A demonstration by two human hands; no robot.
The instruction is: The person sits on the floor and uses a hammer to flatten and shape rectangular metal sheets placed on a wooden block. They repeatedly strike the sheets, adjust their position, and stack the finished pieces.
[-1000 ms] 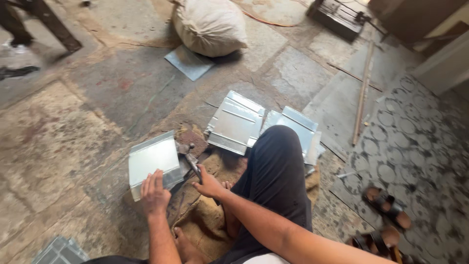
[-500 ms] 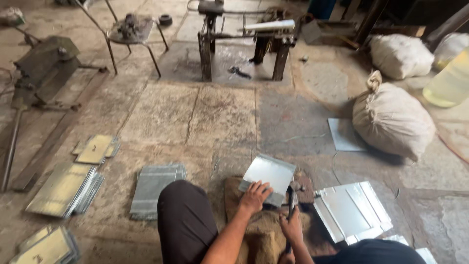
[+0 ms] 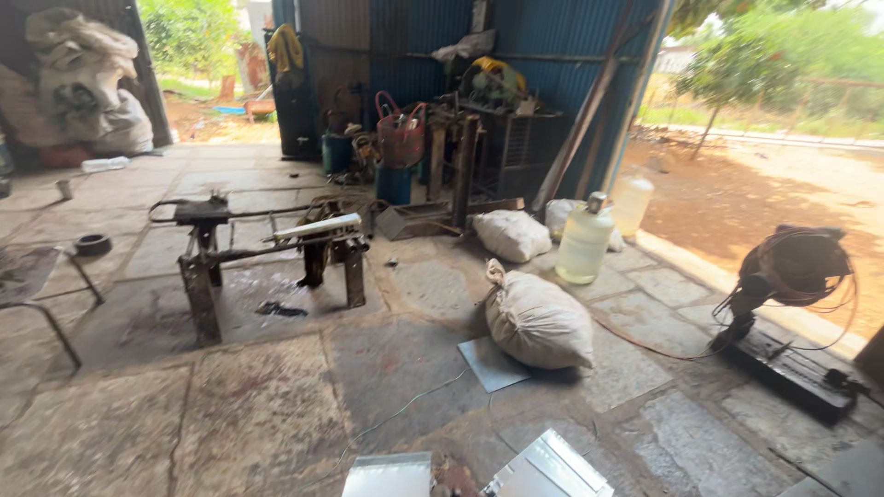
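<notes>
Neither hand shows, since the view looks up across the floor, and the two metal sheets nearest the person, one [image 3: 388, 476] beside the other [image 3: 549, 469], are cut off by the bottom edge, with a dark lump between them too little seen to name. A chair [image 3: 32, 281] is cut by the left edge, and a flat sheet [image 3: 493, 363] is partly hidden under a sack [image 3: 537, 322]. The clutter by the blue wall [image 3: 433, 138] is too tangled to sort, and the greenery outside is washed out by glare.
</notes>
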